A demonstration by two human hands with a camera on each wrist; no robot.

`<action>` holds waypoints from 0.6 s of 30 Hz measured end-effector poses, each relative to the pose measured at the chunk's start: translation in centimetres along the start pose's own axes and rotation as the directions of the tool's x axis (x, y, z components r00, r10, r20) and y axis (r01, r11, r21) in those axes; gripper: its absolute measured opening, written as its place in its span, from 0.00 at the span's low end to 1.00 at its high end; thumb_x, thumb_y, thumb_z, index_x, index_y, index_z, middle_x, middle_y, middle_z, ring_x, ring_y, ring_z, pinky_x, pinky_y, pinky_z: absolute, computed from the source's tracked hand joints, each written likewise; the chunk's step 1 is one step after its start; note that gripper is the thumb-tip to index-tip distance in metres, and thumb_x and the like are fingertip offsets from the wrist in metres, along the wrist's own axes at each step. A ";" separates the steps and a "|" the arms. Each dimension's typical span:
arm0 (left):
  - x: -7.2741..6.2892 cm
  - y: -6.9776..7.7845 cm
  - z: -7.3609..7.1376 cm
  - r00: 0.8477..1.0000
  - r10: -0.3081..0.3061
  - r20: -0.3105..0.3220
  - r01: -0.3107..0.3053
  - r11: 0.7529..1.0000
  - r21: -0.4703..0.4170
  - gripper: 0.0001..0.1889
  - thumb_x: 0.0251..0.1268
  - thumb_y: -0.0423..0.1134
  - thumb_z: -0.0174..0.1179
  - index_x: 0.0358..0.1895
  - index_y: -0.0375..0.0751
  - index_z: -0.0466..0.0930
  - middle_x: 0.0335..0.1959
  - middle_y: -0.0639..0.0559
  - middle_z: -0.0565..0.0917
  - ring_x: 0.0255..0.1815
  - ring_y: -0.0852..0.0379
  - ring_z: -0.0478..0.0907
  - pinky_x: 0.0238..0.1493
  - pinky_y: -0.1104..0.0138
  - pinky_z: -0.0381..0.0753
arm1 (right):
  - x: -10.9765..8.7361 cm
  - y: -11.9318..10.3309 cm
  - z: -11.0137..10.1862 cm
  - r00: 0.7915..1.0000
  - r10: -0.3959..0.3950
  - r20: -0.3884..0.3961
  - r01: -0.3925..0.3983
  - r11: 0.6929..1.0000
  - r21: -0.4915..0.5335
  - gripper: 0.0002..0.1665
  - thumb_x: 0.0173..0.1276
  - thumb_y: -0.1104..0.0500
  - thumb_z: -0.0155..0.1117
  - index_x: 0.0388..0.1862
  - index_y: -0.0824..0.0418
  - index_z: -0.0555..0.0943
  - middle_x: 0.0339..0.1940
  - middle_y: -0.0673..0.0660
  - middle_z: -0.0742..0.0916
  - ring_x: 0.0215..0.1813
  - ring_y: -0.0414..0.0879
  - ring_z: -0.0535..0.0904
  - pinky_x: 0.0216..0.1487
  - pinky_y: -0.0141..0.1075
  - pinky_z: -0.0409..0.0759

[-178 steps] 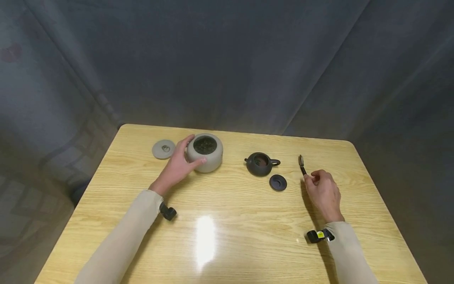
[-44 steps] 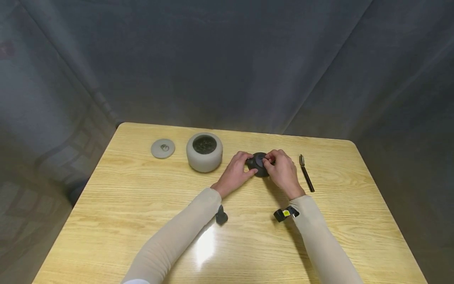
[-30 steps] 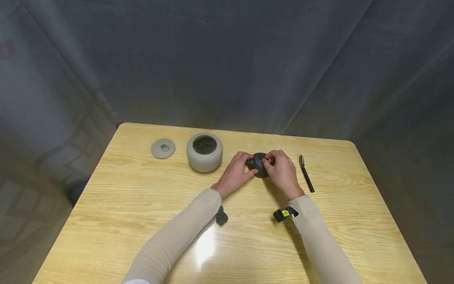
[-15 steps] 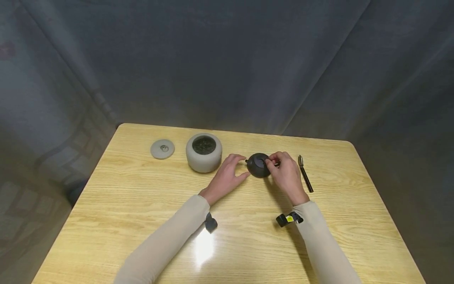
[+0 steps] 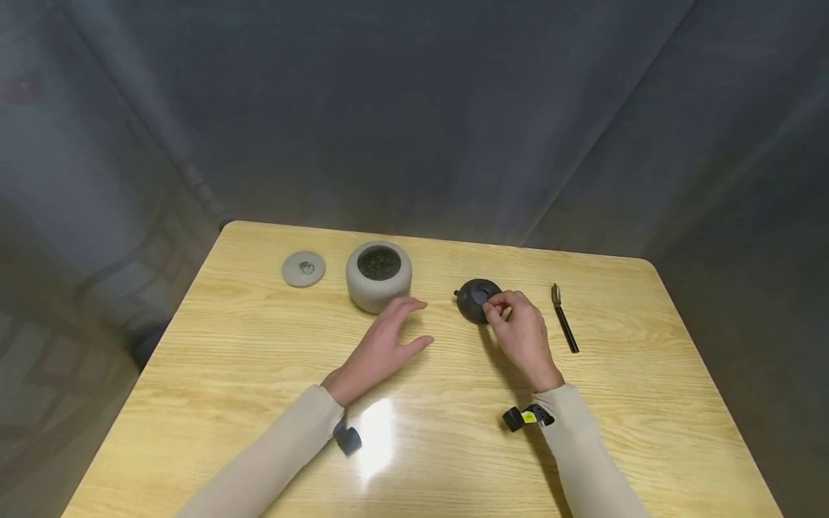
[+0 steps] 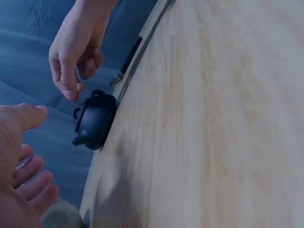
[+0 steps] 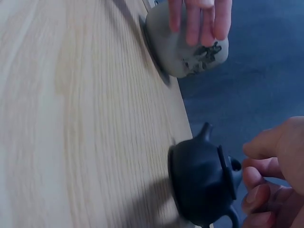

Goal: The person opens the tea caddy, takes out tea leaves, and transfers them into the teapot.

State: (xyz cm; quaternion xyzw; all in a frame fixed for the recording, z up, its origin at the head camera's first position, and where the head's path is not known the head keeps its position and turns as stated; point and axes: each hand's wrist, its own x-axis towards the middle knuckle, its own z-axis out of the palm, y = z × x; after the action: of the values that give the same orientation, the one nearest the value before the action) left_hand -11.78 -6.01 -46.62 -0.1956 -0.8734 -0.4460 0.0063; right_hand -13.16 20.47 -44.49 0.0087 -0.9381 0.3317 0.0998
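A dark teapot (image 5: 469, 305) stands on the table with its lid (image 7: 228, 172) seated on top. My right hand (image 5: 522, 335) hovers just over it, its fingers loosely bent. In the right wrist view a small gap shows between the fingertips and the lid's knob (image 7: 236, 165). My left hand (image 5: 382, 351) hangs over the table in front of a pale round jar (image 5: 370, 291), thumb and fingers spread, holding nothing. Dark loose leaves (image 5: 378, 263) lie inside the uncovered jar.
The jar's round grey lid (image 5: 301, 272) lies flat at the far left. A slim dark-handled scoop (image 5: 565, 325) lies to the right of the teapot. Behind the wooden table (image 5: 453, 432) hangs a dark curtain (image 5: 414, 115).
Earlier the right hand put down the scoop and set the lid on the teapot. It has since released the knob. The left hand has left the teapot, moving left and nearer.
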 end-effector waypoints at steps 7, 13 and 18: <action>-2.5 -1.0 -2.5 0.998 0.017 -0.053 -0.017 1.000 0.003 0.32 0.72 0.47 0.71 0.75 0.47 0.74 0.74 0.53 0.75 0.78 0.50 0.72 0.80 0.49 0.72 | -0.4 -0.9 0.8 0.999 -0.035 -0.004 0.035 0.999 0.038 0.08 0.77 0.58 0.67 0.43 0.64 0.86 0.38 0.58 0.85 0.33 0.47 0.76 0.32 0.31 0.70; -4.1 -2.8 -4.9 0.985 0.035 -0.166 -0.029 0.999 0.041 0.29 0.71 0.42 0.72 0.72 0.45 0.76 0.70 0.49 0.78 0.72 0.46 0.77 0.74 0.47 0.78 | -0.4 -1.8 1.4 0.998 -0.066 -0.001 0.066 0.996 0.067 0.08 0.77 0.58 0.67 0.42 0.62 0.86 0.37 0.56 0.85 0.33 0.46 0.75 0.33 0.31 0.71; -4.8 -3.8 -6.8 0.974 -0.035 -0.223 0.046 0.998 0.042 0.29 0.70 0.40 0.73 0.71 0.42 0.76 0.69 0.45 0.80 0.66 0.40 0.80 0.67 0.44 0.81 | -0.2 -2.5 1.8 0.996 -0.093 -0.012 0.094 0.991 0.090 0.07 0.77 0.58 0.68 0.42 0.61 0.86 0.37 0.56 0.85 0.32 0.46 0.76 0.34 0.31 0.72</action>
State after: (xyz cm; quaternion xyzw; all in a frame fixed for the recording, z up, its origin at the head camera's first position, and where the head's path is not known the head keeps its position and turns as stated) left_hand -9.75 -14.97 -46.32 -0.1266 -0.8812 -0.4444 0.0993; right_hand -13.09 17.33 -44.36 0.0559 -0.9202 0.3687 0.1185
